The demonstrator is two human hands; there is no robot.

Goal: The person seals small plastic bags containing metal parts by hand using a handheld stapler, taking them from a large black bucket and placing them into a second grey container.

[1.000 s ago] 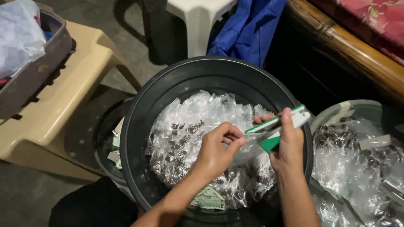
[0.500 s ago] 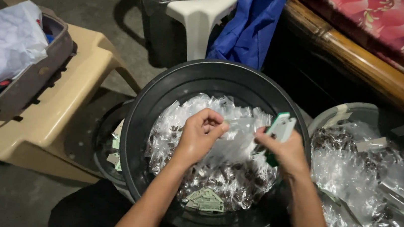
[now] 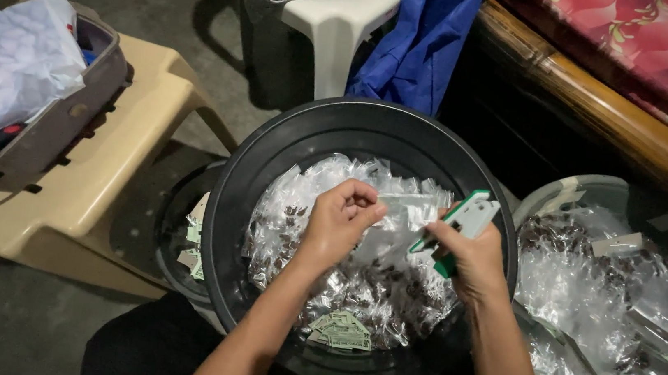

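Since a moment ago the left hand point(image 3: 339, 217) has lifted a little and now pinches one end of a small clear plastic bag point(image 3: 402, 211); the right hand point(image 3: 467, 255) has tipped the green and white stapler point(image 3: 463, 222) so its nose meets the other end of that bag. The left hand's fingers are curled shut on the thin, shiny plastic; the right hand is wrapped tight around the hard stapler; both hands hang over the middle of the big round black tub point(image 3: 271, 156).

Near the bottom of the tub lies a small stack of flat green paper labels point(image 3: 340, 329); all around them sits a crinkly heap of little clear packets point(image 3: 296, 233) with dark bits inside. To the right, just beside the tub, a pale basin point(image 3: 590, 190) holds more shiny packets. To the left stands a smooth tan plastic chair point(image 3: 85, 194) with a grey basket point(image 3: 82, 103) on it, and a soft white plastic bag point(image 3: 7, 66) sits in the basket. Farther back is a white plastic chair point(image 3: 339, 23) with blue cloth point(image 3: 424, 40) hanging down; past that runs a brown wooden bench edge point(image 3: 606, 117) with a red flowery cushion point(image 3: 655, 48).
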